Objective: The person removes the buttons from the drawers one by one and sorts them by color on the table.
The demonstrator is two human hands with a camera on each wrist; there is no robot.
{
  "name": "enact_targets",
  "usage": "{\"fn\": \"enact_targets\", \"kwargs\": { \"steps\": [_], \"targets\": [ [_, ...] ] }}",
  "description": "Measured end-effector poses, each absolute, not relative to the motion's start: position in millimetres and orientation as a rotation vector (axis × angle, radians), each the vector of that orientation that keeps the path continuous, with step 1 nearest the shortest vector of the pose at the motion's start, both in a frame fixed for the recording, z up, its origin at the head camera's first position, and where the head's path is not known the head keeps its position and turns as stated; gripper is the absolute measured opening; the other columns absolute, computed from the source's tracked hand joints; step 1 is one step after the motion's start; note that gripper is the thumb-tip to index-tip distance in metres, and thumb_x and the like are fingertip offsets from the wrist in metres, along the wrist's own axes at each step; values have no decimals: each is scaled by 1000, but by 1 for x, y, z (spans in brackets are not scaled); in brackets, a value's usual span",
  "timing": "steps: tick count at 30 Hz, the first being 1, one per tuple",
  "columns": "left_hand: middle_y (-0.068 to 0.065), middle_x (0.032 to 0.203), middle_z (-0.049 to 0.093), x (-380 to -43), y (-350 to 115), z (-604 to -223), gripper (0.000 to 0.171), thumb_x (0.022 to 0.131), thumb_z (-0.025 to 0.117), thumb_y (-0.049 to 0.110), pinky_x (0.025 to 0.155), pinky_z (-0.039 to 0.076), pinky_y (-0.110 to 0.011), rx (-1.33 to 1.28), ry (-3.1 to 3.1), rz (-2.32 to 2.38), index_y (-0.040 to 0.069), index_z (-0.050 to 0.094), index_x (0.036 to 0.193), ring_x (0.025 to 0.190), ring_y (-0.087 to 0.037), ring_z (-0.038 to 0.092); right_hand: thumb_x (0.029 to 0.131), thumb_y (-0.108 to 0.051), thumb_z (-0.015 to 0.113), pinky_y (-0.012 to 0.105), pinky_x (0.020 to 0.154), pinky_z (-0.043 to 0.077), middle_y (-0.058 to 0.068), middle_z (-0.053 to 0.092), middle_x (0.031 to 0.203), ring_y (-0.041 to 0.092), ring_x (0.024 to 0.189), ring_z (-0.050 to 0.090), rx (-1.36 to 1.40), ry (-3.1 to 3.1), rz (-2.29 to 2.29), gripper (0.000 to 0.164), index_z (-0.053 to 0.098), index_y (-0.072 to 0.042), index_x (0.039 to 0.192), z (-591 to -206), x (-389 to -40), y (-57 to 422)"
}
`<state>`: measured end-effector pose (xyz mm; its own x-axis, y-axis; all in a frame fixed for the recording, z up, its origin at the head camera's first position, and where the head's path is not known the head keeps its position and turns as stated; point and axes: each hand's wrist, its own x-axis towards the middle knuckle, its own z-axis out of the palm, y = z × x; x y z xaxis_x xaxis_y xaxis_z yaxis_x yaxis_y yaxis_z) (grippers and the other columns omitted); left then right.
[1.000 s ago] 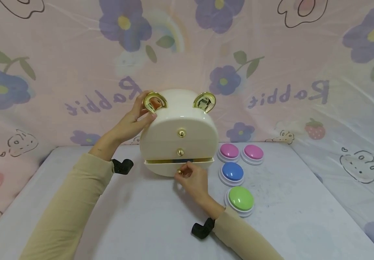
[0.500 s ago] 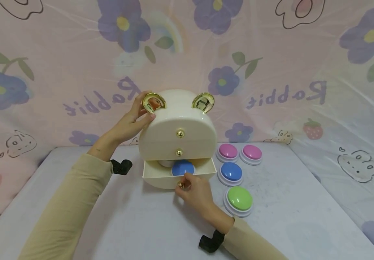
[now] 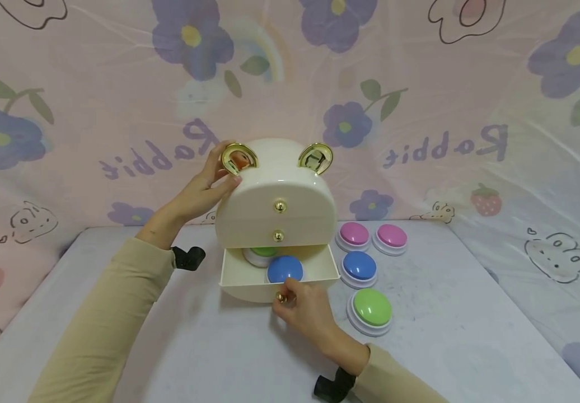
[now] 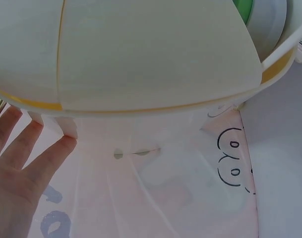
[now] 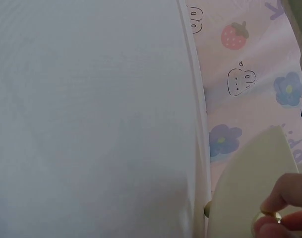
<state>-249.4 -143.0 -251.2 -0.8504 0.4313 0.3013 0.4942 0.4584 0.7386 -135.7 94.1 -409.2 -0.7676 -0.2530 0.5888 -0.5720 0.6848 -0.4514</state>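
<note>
My left hand [image 3: 201,190] rests at the upper left of a cream drawer box [image 3: 276,187], beside one of its gold-rimmed ears [image 3: 239,158]. In the left wrist view, its straight fingers [image 4: 49,161] touch the box's side. My right hand [image 3: 310,313] pinches the gold knob [image 3: 281,297] of the bottom drawer [image 3: 247,292], which is pulled well out. Inside the drawer lie a blue-topped round button [image 3: 285,268] and, behind it, a green-topped one [image 3: 257,258], partly hidden by the box. The two upper drawers are closed.
Right of the box stand two pink buttons [image 3: 354,234], a blue button [image 3: 359,266] and a green button [image 3: 372,308] on white bases. All rest on the white table [image 3: 471,313]. A patterned cloth [image 3: 280,101] hangs behind.
My right hand has drawn the bottom drawer toward me, from a narrow gap to well out. The blue button and then the green one came into sight. My left hand has stayed put.
</note>
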Motion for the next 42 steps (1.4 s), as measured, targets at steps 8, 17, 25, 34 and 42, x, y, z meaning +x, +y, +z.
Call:
{"fn": "enact_targets", "kwargs": {
  "steps": [8, 17, 25, 34, 42],
  "targets": [
    [-8, 159, 15, -250, -142, -250, 70, 100, 49, 27, 111, 17, -66, -854, -2602, -1368, 40, 1, 150, 144, -38, 23, 66, -5, 77, 8, 45, 34, -4, 63, 61, -1, 50, 45, 666, -2392, 824, 20, 58, -11, 67, -407, -128, 94],
    [-9, 159, 15, -251, -142, -249, 70, 100, 49, 25, 110, 17, -67, -863, -2589, -1379, 39, 2, 149, 143, -39, 24, 66, -7, 78, 10, 46, 32, -4, 63, 62, 0, 51, 44, 691, -2417, 734, 21, 57, -12, 69, -403, -121, 94],
    [-9, 159, 14, -250, -143, -250, 70, 100, 48, 26, 111, 17, -67, -845, -2608, -1382, 39, 1, 150, 144, -39, 22, 75, -22, 81, 11, 44, 34, -6, 60, 54, -1, 48, 48, 686, -2473, 782, 22, 62, -14, 67, -387, -127, 100],
    [-8, 159, 12, -251, -142, -252, 69, 100, 47, 26, 111, 17, -66, -856, -2606, -1379, 39, 1, 150, 144, -39, 22, 75, -18, 81, 16, 53, 48, -2, 63, 62, 4, 56, 57, 660, -2353, 1145, 20, 65, -8, 72, -373, -149, 104],
    [-7, 159, 14, -249, -143, -252, 69, 100, 48, 27, 111, 16, -66, -841, -2609, -1388, 42, 1, 149, 144, -38, 22, 72, -24, 85, 24, 65, 54, 4, 68, 87, 17, 80, 62, 672, -2526, 1149, 31, 69, -7, 92, -367, -167, 107]
  ]
}}
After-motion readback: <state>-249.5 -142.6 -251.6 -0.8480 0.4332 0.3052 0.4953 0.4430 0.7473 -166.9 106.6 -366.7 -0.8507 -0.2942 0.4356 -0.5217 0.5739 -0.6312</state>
